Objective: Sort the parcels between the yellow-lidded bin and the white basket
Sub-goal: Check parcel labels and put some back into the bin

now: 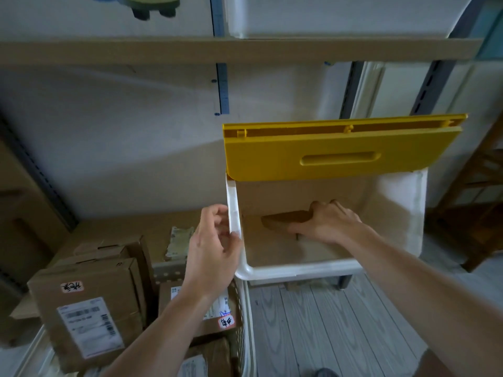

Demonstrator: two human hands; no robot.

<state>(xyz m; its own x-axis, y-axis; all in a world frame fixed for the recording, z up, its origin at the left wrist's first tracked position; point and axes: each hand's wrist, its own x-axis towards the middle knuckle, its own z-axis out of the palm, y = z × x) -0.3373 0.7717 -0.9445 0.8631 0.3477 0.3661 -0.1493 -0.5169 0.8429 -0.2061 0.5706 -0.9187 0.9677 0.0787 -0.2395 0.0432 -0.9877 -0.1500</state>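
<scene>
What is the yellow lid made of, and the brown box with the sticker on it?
The yellow lid looks like smooth moulded plastic: even colour, a slight sheen and a pressed-in handle slot. The brown box looks like matt cardboard: folded flaps and creased edges, with a paper label stuck on.

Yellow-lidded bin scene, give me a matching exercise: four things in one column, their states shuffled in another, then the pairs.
1. yellow plastic lid
2. right hand
3. left hand
4. large brown cardboard parcel with white shipping label

A. at the white bin's left rim
B. in the white perforated basket
C. flipped up
D. grips a flat brown parcel inside the bin

Pairs: 1-C, 2-D, 3-A, 4-B
</scene>
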